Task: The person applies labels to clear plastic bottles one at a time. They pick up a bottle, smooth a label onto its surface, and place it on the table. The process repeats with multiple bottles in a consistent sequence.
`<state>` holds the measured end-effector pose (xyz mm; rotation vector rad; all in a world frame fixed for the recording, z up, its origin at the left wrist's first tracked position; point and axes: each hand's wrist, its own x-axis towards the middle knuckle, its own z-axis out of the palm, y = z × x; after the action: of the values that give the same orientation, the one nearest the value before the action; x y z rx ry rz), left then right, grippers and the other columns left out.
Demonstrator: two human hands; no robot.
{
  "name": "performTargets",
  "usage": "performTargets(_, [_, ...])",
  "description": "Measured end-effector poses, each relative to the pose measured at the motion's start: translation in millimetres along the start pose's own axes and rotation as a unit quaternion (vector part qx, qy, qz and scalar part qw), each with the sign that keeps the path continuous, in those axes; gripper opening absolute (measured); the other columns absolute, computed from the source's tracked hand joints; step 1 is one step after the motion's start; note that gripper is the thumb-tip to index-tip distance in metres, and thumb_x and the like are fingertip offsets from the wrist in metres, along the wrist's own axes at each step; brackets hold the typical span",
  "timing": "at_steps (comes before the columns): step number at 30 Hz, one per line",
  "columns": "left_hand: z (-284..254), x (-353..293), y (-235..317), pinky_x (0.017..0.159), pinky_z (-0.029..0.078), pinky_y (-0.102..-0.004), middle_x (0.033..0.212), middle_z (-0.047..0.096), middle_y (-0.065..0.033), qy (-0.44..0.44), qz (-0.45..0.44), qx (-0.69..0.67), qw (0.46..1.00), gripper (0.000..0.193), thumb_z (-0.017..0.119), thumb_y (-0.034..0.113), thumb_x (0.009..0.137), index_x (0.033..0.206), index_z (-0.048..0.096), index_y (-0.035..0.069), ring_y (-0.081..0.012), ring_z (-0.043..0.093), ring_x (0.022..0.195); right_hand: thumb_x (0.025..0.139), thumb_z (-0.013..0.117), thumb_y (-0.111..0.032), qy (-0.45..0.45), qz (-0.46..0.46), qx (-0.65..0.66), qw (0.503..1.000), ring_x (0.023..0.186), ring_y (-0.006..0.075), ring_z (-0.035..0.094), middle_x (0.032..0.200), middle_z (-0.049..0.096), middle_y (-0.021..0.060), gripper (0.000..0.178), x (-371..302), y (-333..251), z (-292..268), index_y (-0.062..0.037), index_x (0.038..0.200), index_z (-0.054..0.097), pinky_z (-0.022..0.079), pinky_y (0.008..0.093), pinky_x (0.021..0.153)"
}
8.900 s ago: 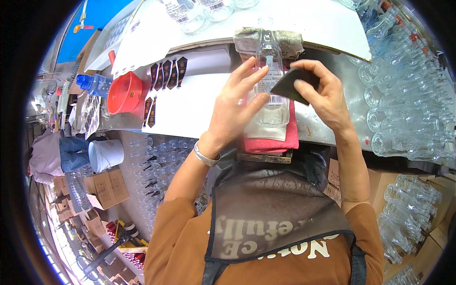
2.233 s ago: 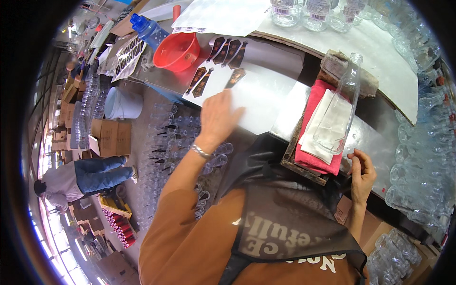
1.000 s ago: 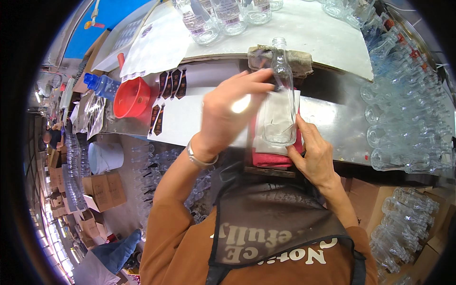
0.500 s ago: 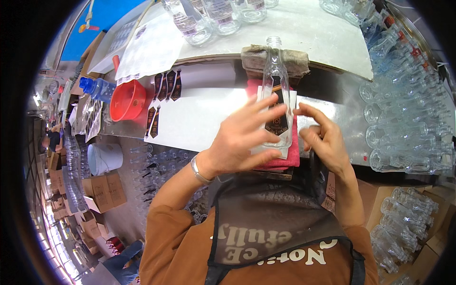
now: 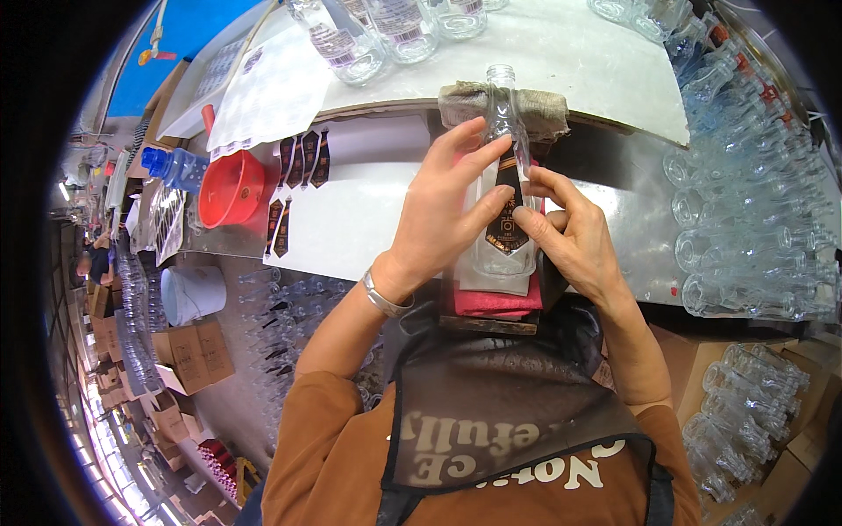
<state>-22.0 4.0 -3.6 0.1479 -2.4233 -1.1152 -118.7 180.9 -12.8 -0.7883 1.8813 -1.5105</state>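
Has the clear bottle [image 5: 504,266] lying over red cloth [image 5: 495,304], with its neck on a rolled rag [image 5: 545,107], probably against rolling. Holds left hand [image 5: 437,212] spread wide and right hand [image 5: 581,244] loosely parted, clasping nothing, thumbs at the dark label [image 5: 506,231], apparently to steady it.

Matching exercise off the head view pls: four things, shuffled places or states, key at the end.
Things
1. Lying glass bottle
2. Red basin
3. Rolled cloth
4. White bucket

Places or states
A. Beneath the lying bottle's neck
B. Next to a brown cardboard box
C. Bears a dark tie-shaped label, with the left hand and right hand on it
D. Beside a blue-capped plastic bottle

Pairs: 1-C, 2-D, 3-A, 4-B
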Motion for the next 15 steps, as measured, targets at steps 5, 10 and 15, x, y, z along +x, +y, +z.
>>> performTargets(5, [1,0,0,0.105,0.047,-0.0400,0.144,0.052,-0.0167,0.007,0.000,0.005,1.000,0.051,0.076,0.012,0.085,0.135,0.065,0.011,-0.0298,0.057,0.126,0.094,0.070,-0.013,-0.001,-0.006,0.001,1.000,0.074,0.0046,0.064,0.123,0.065,0.0187,0.052,1,0,0,0.0077,0.138,0.050,0.050,0.0208,0.066])
performTargets(10, [2,1,2,0.105,0.047,-0.0406,0.144,0.052,-0.0168,0.013,0.003,0.014,1.000,0.051,0.076,0.013,0.085,0.135,0.065,0.010,-0.0303,0.057,0.126,0.094,0.069,-0.012,-0.002,-0.013,-0.003,1.000,0.075,0.0053,0.065,0.122,0.066,0.0178,0.050,4,2,-1,0.0071,0.137,0.051,0.050,0.0207,0.067])
performTargets(15, [4,-2,-3,0.101,0.049,-0.0402,0.142,0.051,-0.0208,0.026,0.008,-0.012,1.000,0.056,0.076,0.016,0.085,0.138,0.060,0.011,-0.0358,0.057,0.124,0.089,0.074,-0.023,-0.001,-0.015,0.051,0.999,0.080,0.0120,0.070,0.111,0.073,0.0168,0.058,4,10,-4,0.0063,0.134,0.054,0.054,0.0279,0.075])
